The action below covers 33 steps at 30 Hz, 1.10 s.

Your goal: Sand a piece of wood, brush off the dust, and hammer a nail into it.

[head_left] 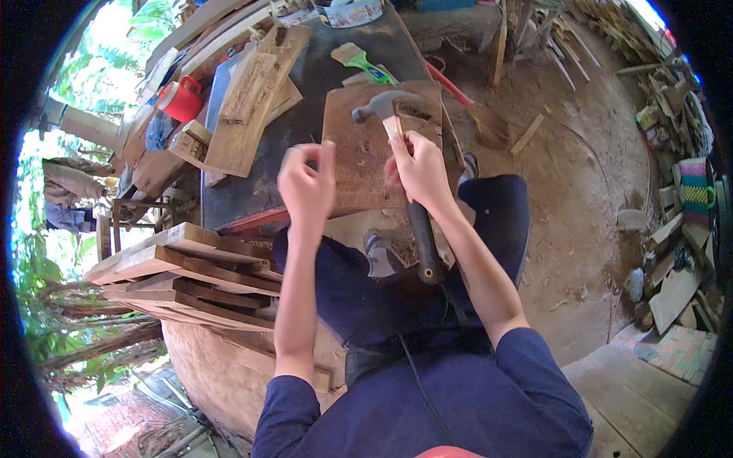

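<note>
My right hand (421, 172) is closed round the handle of a claw hammer (421, 233). The metal head points away from me over a brown wooden board (355, 164), while the dark grip hangs back toward my lap. To its left, my left hand (307, 183) is raised near the board's left edge. Its fingers are curled into a pinch, slightly smeared by motion; anything between them is too small or hidden to make out. The board lies on a dark table (305, 107).
On the table are a green-handled paintbrush (366, 62), wood offcuts (244, 114) and a round tub (349, 13). A red jug (180, 99) stands at the left. Stacked planks (187, 263) lie beside my left arm. A broom (485, 122) rests on the dirt floor.
</note>
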Available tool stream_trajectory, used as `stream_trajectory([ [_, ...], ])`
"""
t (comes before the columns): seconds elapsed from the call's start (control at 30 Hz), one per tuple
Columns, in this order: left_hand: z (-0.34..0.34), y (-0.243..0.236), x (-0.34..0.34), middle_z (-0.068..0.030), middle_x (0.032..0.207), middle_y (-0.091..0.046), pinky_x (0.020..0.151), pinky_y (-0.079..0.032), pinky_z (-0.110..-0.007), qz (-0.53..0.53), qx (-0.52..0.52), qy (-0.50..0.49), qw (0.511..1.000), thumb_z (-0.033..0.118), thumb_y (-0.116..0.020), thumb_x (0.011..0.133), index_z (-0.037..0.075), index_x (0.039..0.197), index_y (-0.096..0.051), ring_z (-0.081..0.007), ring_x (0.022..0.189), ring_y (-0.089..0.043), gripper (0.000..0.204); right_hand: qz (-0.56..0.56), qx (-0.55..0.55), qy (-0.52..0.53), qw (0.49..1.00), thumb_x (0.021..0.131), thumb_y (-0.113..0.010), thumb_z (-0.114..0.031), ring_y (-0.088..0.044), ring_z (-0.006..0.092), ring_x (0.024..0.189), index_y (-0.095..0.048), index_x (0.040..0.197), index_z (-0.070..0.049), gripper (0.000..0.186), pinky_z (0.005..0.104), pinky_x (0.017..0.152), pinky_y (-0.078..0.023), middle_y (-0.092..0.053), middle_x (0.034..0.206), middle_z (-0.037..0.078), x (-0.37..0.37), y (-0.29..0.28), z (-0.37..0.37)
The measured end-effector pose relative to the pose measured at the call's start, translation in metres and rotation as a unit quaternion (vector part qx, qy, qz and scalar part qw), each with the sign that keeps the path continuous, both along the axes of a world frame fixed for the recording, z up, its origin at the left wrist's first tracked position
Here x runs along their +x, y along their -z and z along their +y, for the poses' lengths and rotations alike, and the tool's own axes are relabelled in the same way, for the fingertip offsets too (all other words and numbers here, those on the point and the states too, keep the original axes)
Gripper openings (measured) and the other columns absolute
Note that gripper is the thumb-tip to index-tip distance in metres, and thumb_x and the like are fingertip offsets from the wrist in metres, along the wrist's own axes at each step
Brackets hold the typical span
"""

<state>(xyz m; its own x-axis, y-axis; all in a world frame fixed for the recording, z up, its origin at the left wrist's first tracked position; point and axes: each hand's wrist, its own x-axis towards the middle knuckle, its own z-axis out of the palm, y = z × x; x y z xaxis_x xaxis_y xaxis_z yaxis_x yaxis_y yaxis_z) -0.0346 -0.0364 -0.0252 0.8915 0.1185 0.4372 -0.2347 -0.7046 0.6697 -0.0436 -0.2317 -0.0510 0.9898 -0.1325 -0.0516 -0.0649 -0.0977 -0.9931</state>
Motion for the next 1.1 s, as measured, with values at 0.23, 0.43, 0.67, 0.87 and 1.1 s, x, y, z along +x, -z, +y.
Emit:
stream_trajectory([
  [0.23, -0.052, 0.002, -0.108, -0.0199, 0.083, -0.07, 0.07, -0.055, -0.04, 0.226, -0.018, 0.203, 0.953, 0.029, -0.076, 0.092, -0.007, 0.109, -0.063, -0.0293, 0.073, -0.071, 0.042, -0.008, 0.108, 0.024, 0.994, 0.11, -0.048, -0.024, -0.072, 0.0185, 0.061, -0.06, 0.112, 0.008, 0.034, 0.0284, 0.054, -0.054, -0.076, 0.084, 0.017, 0.006, 0.001, 0.018],
  [0.43, -0.045, 0.015, -0.109, -0.0034, 0.074, -0.06, 0.046, -0.048, -0.026, 0.318, -0.346, 0.18, 0.864, 0.006, -0.065, 0.096, -0.006, 0.115, -0.056, -0.0099, 0.05, -0.059, 0.025, -0.074, 0.039, 0.032, 0.996, 0.109, -0.052, -0.029, -0.071, 0.0143, 0.062, -0.063, 0.117, 0.006, 0.038, 0.0286, 0.058, -0.055, -0.076, 0.083, 0.014, 0.003, 0.012, 0.016],
  [0.67, 0.01, -0.004, -0.075, -0.0018, 0.071, -0.06, 0.043, -0.047, -0.025, 0.283, -0.287, 0.115, 0.908, 0.011, -0.071, 0.097, -0.005, 0.107, -0.062, -0.009, 0.048, -0.057, 0.021, -0.098, -0.013, 0.037, 0.994, 0.107, -0.058, -0.027, -0.072, 0.0141, 0.061, -0.064, 0.121, 0.002, 0.033, 0.0278, 0.057, -0.055, -0.076, 0.077, 0.01, -0.004, 0.011, 0.017],
  [0.87, 0.064, -0.002, -0.04, -0.0001, 0.068, -0.059, 0.044, -0.045, -0.023, 0.251, -0.229, 0.082, 0.937, 0.017, -0.073, 0.098, -0.002, 0.103, -0.067, -0.0055, 0.051, -0.054, 0.02, -0.09, -0.013, 0.019, 0.996, 0.105, -0.058, -0.022, -0.072, 0.0137, 0.063, -0.067, 0.118, 0.003, 0.029, 0.0276, 0.06, -0.055, -0.076, 0.075, 0.011, -0.008, 0.004, 0.018],
  [1.1, 0.101, 0.018, -0.033, 0.0012, 0.076, -0.065, 0.056, -0.044, -0.022, 0.263, -0.195, 0.084, 0.941, 0.015, -0.075, 0.096, -0.004, 0.109, -0.07, -0.0031, 0.063, -0.056, 0.024, -0.13, -0.028, -0.004, 0.991, 0.104, -0.06, -0.017, -0.072, 0.0126, 0.065, -0.068, 0.113, 0.004, 0.024, 0.0264, 0.06, -0.054, -0.075, 0.076, 0.009, -0.006, 0.013, 0.018],
])
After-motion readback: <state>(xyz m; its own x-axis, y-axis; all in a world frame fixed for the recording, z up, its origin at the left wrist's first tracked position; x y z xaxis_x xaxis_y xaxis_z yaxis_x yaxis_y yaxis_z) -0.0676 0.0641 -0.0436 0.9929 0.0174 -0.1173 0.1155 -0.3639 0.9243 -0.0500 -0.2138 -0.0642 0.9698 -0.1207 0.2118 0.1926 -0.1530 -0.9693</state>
